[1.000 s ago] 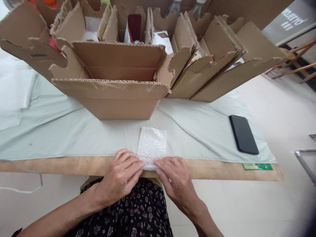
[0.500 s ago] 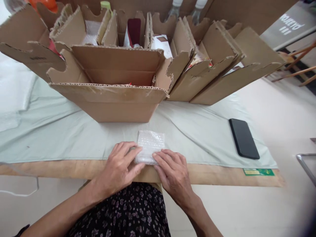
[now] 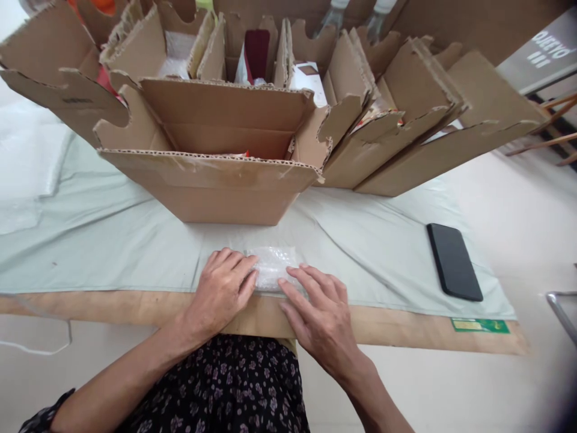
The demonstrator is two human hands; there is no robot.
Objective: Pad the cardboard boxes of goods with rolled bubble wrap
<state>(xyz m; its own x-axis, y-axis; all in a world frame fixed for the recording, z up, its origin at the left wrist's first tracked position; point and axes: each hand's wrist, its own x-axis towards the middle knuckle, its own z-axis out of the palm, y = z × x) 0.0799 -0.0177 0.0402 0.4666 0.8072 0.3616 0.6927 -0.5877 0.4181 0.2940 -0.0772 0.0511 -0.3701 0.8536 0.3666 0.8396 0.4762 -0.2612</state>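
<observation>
A small piece of clear bubble wrap [image 3: 271, 267], folded or rolled along its near side, lies on the pale green cloth [image 3: 360, 252] near the table's front edge. My left hand [image 3: 223, 285] rests at its left end, fingers pressed together against it. At the right end is my right hand [image 3: 320, 300], its fingers spread and the fingertips touching the wrap. Whether anything is inside the wrap cannot be made out. Just beyond it stands an open cardboard box [image 3: 229, 195] with something red showing inside.
Several open cardboard boxes [image 3: 415, 144] stand in a row behind, holding packets and wrapped items. Bottles [image 3: 376, 21] show behind them. A black phone [image 3: 454, 261] lies at the right, near a green card [image 3: 480, 325]. Clear plastic sheeting [image 3: 27, 162] lies at the left.
The bubble wrap's flat far part has become shorter, and its thicker near part has moved away from the table edge. My left hand's fingers have come closer together. The view has shifted slightly.
</observation>
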